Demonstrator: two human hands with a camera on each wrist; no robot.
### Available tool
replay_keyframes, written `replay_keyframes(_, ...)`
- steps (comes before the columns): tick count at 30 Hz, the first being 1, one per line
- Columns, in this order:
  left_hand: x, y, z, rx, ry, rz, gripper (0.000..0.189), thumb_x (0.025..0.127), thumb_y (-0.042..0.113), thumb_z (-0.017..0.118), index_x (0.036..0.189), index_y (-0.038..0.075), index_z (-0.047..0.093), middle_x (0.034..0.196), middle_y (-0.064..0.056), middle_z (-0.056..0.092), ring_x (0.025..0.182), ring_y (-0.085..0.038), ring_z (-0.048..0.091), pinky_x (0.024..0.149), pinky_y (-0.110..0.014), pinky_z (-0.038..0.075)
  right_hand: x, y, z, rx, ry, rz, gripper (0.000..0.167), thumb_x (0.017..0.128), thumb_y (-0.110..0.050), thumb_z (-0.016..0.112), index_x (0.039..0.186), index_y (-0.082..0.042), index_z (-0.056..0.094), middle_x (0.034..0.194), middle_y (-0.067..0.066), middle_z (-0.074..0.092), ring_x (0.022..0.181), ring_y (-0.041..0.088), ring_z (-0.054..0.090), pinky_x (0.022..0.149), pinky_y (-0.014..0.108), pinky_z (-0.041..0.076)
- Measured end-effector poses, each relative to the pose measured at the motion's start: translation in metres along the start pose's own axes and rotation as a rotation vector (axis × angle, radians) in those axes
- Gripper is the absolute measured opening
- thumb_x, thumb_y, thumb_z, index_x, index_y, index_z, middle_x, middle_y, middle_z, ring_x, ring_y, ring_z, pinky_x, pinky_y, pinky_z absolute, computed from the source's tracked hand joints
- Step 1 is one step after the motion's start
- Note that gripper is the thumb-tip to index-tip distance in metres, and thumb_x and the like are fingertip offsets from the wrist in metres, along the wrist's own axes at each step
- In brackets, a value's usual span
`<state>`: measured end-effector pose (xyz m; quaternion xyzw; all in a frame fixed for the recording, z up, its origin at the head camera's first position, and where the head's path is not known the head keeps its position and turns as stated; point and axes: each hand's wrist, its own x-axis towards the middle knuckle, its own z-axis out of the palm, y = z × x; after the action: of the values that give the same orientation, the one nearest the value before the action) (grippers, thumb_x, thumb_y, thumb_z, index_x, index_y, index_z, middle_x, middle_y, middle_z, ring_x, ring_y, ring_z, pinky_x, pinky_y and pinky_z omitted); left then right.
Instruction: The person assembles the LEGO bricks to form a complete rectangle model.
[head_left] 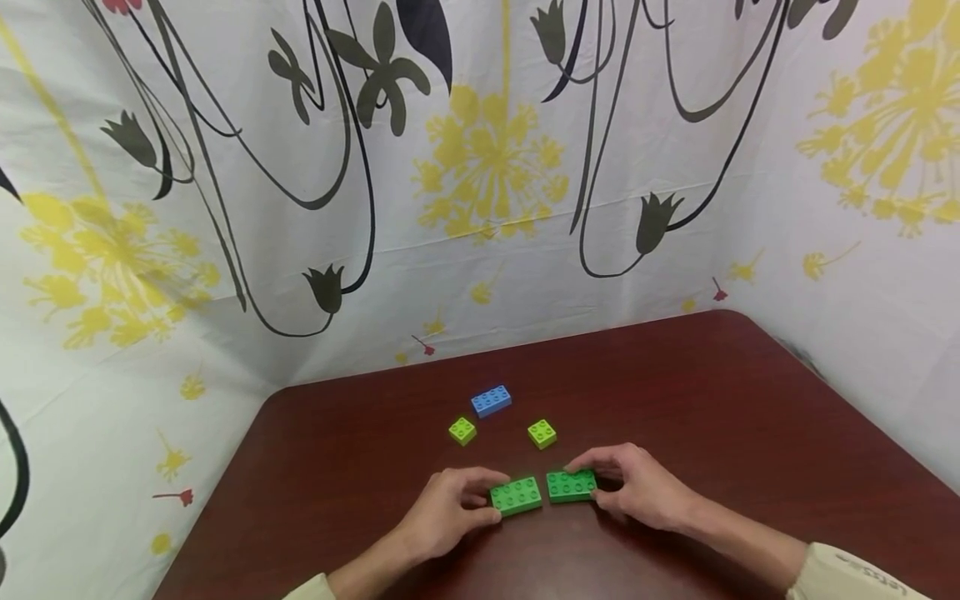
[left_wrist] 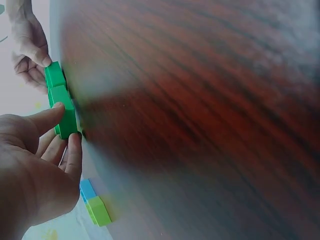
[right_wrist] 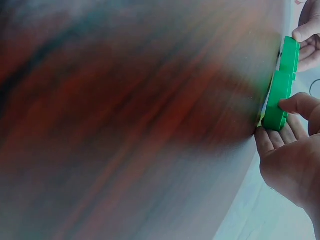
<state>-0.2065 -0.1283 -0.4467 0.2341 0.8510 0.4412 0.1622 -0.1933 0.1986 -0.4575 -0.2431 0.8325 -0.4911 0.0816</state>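
Two green eight-stud toy bricks lie end to end near the table's front, a small gap between them in the head view. My left hand [head_left: 450,510] pinches the left, lighter green brick [head_left: 516,497] at its outer end, thumb on the near side and fingers on the far side. The right, darker green brick [head_left: 572,486] is gripped the same way by my right hand [head_left: 642,489]. In the left wrist view, the thumb overlaps the side of the lighter brick [left_wrist: 69,120]. The right wrist view shows the right thumb against the darker brick [right_wrist: 278,102].
Beyond the hands lie a blue brick [head_left: 491,401], a lime square brick [head_left: 462,431] on the left and another lime square brick [head_left: 542,433] on the right. The dark red-brown table [head_left: 675,392] ends at a white patterned cloth [head_left: 480,275] behind it.
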Motion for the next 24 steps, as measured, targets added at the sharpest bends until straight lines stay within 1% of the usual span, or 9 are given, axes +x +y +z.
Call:
replay_keyframes(7, 0.005, -0.002, 0.003, 0.024, 0.002, 0.027, 0.037, 0.094, 0.008, 0.082, 0.129, 0.019, 0.076, 0.127, 0.006, 0.074, 0.110, -0.013, 0.072, 0.089, -0.024, 0.058, 0.002, -0.002, 0.001, -0.023, -0.012, -0.016, 0.038, 0.092, 0.003, 0.076, 0.125, -0.015, 0.075, 0.128, 0.003, 0.073, 0.126, 0.035, 0.065, 0.102, 0.049, 0.055)
replay_keyframes(11, 0.008, -0.001, 0.003, 0.042, 0.001, 0.022, 0.037, 0.094, 0.009, 0.083, 0.128, 0.019, 0.076, 0.126, 0.006, 0.074, 0.106, -0.011, 0.073, 0.088, -0.025, 0.058, 0.003, -0.002, 0.002, -0.024, -0.016, -0.017, 0.039, 0.092, 0.004, 0.076, 0.126, -0.015, 0.075, 0.129, 0.003, 0.073, 0.127, 0.034, 0.065, 0.102, 0.047, 0.055)
replay_keyframes(15, 0.010, 0.000, 0.003, 0.048, -0.009, 0.014, 0.036, 0.094, 0.009, 0.083, 0.128, 0.020, 0.077, 0.126, 0.006, 0.074, 0.105, -0.011, 0.072, 0.088, -0.026, 0.058, 0.004, -0.002, 0.002, -0.053, -0.021, -0.032, 0.040, 0.093, 0.003, 0.076, 0.128, -0.016, 0.074, 0.131, 0.003, 0.072, 0.127, 0.033, 0.065, 0.101, 0.045, 0.056)
replay_keyframes(18, 0.012, -0.001, 0.002, 0.046, -0.020, 0.024, 0.035, 0.095, 0.008, 0.082, 0.128, 0.019, 0.077, 0.126, 0.005, 0.074, 0.105, -0.010, 0.072, 0.089, -0.026, 0.058, 0.005, -0.001, 0.003, -0.075, -0.022, -0.049, 0.041, 0.093, 0.003, 0.076, 0.129, -0.015, 0.074, 0.132, 0.003, 0.072, 0.127, 0.031, 0.065, 0.101, 0.045, 0.056)
replay_keyframes(24, 0.014, -0.002, 0.001, 0.039, -0.044, 0.027, 0.035, 0.095, 0.008, 0.081, 0.129, 0.018, 0.076, 0.127, 0.006, 0.073, 0.107, -0.008, 0.071, 0.091, -0.025, 0.057, 0.005, -0.002, 0.004, -0.076, -0.027, -0.049, 0.041, 0.094, 0.003, 0.075, 0.130, -0.013, 0.073, 0.133, 0.005, 0.072, 0.127, 0.032, 0.065, 0.101, 0.045, 0.055)
